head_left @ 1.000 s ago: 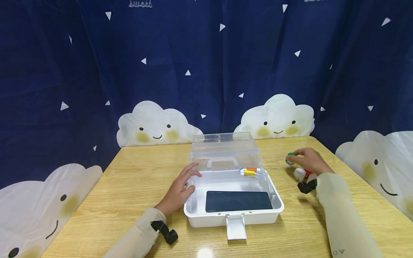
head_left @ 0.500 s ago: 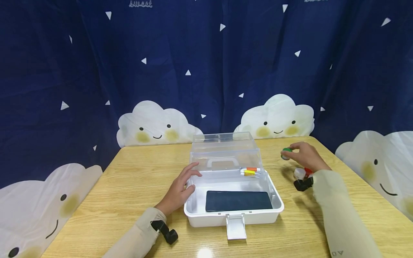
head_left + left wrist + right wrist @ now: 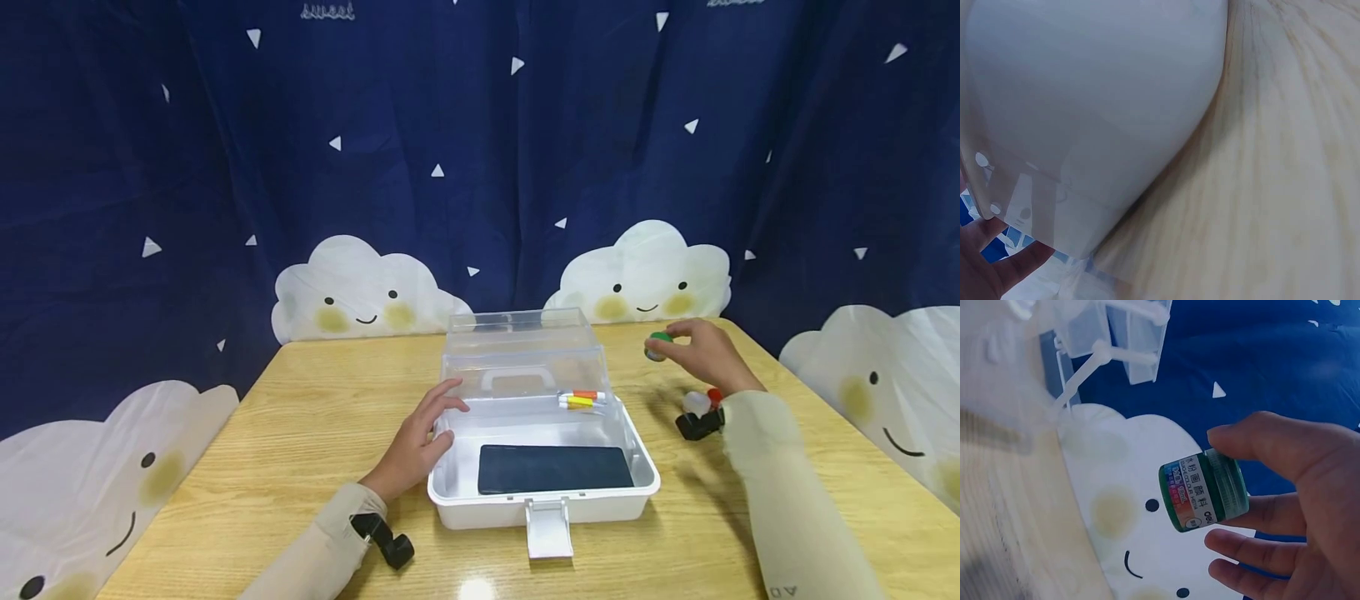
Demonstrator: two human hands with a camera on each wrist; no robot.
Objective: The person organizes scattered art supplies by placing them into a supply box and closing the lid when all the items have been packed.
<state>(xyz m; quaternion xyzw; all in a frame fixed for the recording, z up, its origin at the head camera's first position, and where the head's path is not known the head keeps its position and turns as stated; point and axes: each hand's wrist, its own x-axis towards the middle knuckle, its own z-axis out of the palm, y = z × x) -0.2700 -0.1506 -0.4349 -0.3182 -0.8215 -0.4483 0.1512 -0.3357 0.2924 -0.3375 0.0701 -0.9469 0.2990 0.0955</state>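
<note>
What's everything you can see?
Table: one, brown, centre
Curtain: one, navy, behind
Clouds: four, white, curtain
Triangles: many, white, curtain
Box: one, white, on table
Lid: one, clear, box's back
Slab: one, black, inside box
Pens: at least two, orange and yellow, box's back
Pots: two, whitish and red, table's right
Paint jar: one, green, held up
Cameras: two, black, by sleeves
Sleeves: two, cream, foreground
Left hand: one, box's left
Right hand: one, pinching jar

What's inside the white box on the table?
In the white box, a dark rectangular slab lies toward the near side. Orange and yellow pen-like things show at the back right, but I can't tell what they rest on. Whatever is under the slab is covered.
</note>
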